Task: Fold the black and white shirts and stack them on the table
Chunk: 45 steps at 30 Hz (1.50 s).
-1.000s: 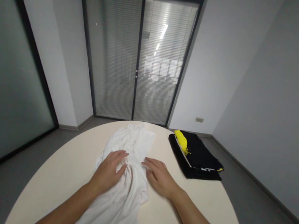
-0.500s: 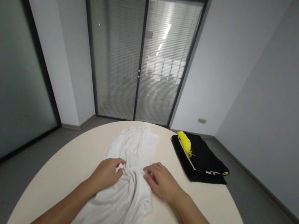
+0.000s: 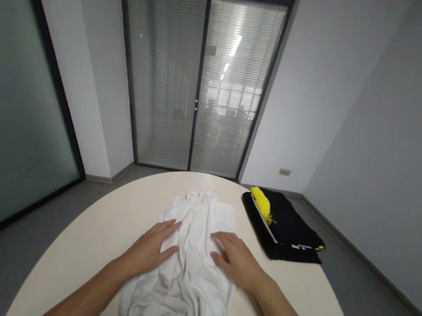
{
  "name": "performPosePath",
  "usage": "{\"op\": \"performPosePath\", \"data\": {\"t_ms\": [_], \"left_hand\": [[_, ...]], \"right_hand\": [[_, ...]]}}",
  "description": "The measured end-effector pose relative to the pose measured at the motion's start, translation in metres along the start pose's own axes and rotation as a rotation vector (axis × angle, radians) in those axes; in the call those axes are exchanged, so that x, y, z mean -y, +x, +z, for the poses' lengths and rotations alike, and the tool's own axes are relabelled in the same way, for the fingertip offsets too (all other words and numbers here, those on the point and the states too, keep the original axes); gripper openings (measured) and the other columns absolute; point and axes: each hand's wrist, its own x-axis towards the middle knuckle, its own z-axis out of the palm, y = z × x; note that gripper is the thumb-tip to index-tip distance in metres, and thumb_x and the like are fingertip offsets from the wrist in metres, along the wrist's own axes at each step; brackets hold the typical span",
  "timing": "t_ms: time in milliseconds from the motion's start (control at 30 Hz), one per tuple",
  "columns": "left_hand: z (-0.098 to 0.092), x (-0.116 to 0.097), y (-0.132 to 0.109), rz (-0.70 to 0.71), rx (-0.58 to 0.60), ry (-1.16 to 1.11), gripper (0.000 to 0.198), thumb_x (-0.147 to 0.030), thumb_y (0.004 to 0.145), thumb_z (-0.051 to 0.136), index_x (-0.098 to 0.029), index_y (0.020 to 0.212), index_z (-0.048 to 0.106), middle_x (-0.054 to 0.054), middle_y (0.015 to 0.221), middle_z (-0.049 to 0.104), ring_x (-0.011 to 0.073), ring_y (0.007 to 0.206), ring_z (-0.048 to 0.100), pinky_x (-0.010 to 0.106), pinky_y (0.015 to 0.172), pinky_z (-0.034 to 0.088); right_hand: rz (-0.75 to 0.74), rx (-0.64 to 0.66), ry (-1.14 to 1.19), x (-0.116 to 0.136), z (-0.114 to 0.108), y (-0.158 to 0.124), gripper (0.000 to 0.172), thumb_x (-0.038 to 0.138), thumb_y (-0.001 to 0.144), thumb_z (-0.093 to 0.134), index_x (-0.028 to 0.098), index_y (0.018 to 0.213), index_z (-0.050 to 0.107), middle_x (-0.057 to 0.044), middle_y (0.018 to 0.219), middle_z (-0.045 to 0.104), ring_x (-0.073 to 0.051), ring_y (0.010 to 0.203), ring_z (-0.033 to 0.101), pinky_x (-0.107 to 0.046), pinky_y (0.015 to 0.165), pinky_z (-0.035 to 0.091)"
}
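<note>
A crumpled white cloth garment (image 3: 193, 269) stretches lengthwise down the middle of the round table, wrinkled most at its near end. What kind of garment it is I cannot tell. My left hand (image 3: 153, 243) rests on its left edge, thumb and fingers spread apart. On the opposite edge lies my right hand (image 3: 236, 260), its fingers slightly curved and apart from the thumb, touching the fabric without gripping it.
Folded black cloth (image 3: 292, 221) is stacked at the table's right rim, with a yellow fringed piece (image 3: 261, 202) on top. The pale round tabletop (image 3: 97, 247) curves away on both sides. Glass doors with blinds (image 3: 199, 85) stand beyond.
The white garment has shifted nearer and to the right, its near part bunching up more. My left hand has let go of the pinched fabric and opened; my right hand has moved slightly right.
</note>
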Motion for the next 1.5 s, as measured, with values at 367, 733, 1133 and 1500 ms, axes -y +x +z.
{"op": "performPosePath", "data": {"t_ms": [367, 733, 1133, 1500], "left_hand": [[-0.025, -0.031, 0.005, -0.309, 0.150, 0.429, 0.033, -0.039, 0.097, 0.044, -0.021, 0.107, 0.071, 0.010, 0.095, 0.074, 0.0274, 0.088, 0.070, 0.036, 0.079, 0.049], [-0.025, -0.005, 0.003, -0.481, 0.044, 0.500, 0.049, -0.038, 0.094, 0.051, -0.019, 0.139, 0.051, 0.015, 0.118, 0.067, 0.0287, 0.101, 0.067, 0.036, 0.079, 0.049], [-0.020, 0.031, 0.009, -0.405, -0.232, -0.129, 0.037, -0.012, 0.080, 0.047, -0.020, 0.114, 0.059, 0.005, 0.105, 0.070, 0.0203, 0.095, 0.067, 0.031, 0.090, 0.049], [-0.040, 0.032, 0.011, -0.489, -0.768, -0.342, 0.047, -0.018, 0.079, 0.049, -0.016, 0.126, 0.059, 0.011, 0.123, 0.066, 0.0261, 0.114, 0.063, 0.041, 0.105, 0.046]], "right_hand": [[0.360, 0.061, -0.204, 0.004, -0.003, 0.003, 0.027, 0.032, 0.094, 0.047, 0.020, 0.109, 0.065, -0.010, 0.088, 0.073, -0.025, 0.081, 0.068, -0.031, 0.069, 0.042], [0.293, 0.226, -0.017, -0.010, -0.026, -0.007, 0.009, 0.027, 0.076, 0.063, 0.020, 0.072, 0.067, -0.002, 0.071, 0.071, -0.017, 0.066, 0.061, -0.026, 0.060, 0.034], [0.439, -0.036, -0.213, -0.037, 0.003, -0.011, 0.049, 0.040, 0.094, 0.049, 0.014, 0.135, 0.056, -0.018, 0.144, 0.053, -0.034, 0.133, 0.046, -0.047, 0.108, 0.037], [0.387, -0.086, -0.180, -0.036, 0.001, -0.009, 0.037, 0.034, 0.092, 0.053, 0.015, 0.120, 0.067, -0.016, 0.128, 0.063, -0.032, 0.122, 0.053, -0.044, 0.104, 0.041]]}}
